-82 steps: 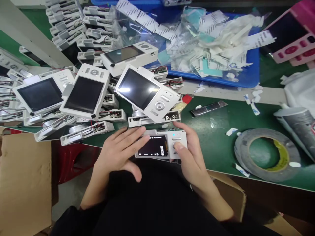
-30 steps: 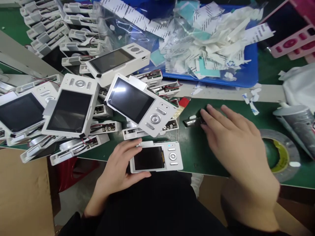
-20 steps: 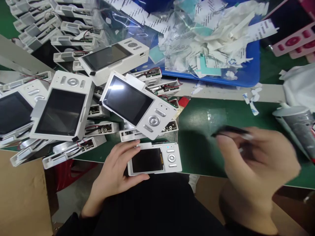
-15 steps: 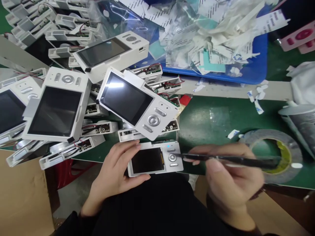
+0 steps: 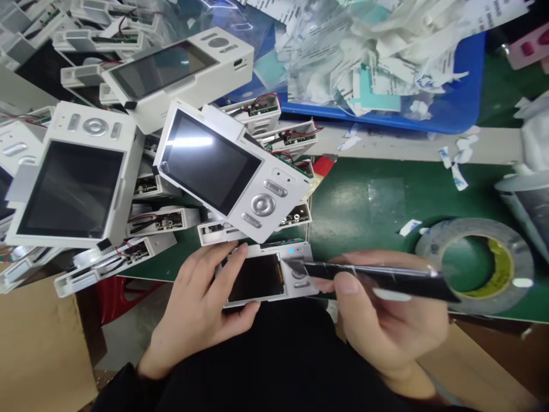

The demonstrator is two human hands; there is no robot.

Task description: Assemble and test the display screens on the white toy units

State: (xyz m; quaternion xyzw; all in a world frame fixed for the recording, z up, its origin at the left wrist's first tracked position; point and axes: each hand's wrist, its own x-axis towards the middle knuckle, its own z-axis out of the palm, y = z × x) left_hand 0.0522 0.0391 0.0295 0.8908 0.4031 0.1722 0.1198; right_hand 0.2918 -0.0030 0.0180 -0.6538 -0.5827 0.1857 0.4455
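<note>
A small white device (image 5: 257, 277) with a dark screen and a lit blue spot lies at the table's front edge. My left hand (image 5: 208, 292) grips its left end, fingers on the top edge and thumb on the lower edge. Over the device's button end, my right hand (image 5: 381, 303) pinches a long dark strip-like tool (image 5: 386, 278). The tool's pale, blurred tip overlaps the buttons; whether it touches them I cannot tell.
Several white devices with screens (image 5: 212, 163) and open housings (image 5: 169, 220) are piled at the left. A blue tray (image 5: 472, 86) of liners and film stands behind. At the right are a tape roll (image 5: 433, 246) and a grey container (image 5: 527, 200).
My right hand has moved left with the dark tool, whose tip now reaches farther over the device. The tool shows a broader face. The view has shifted slightly.
</note>
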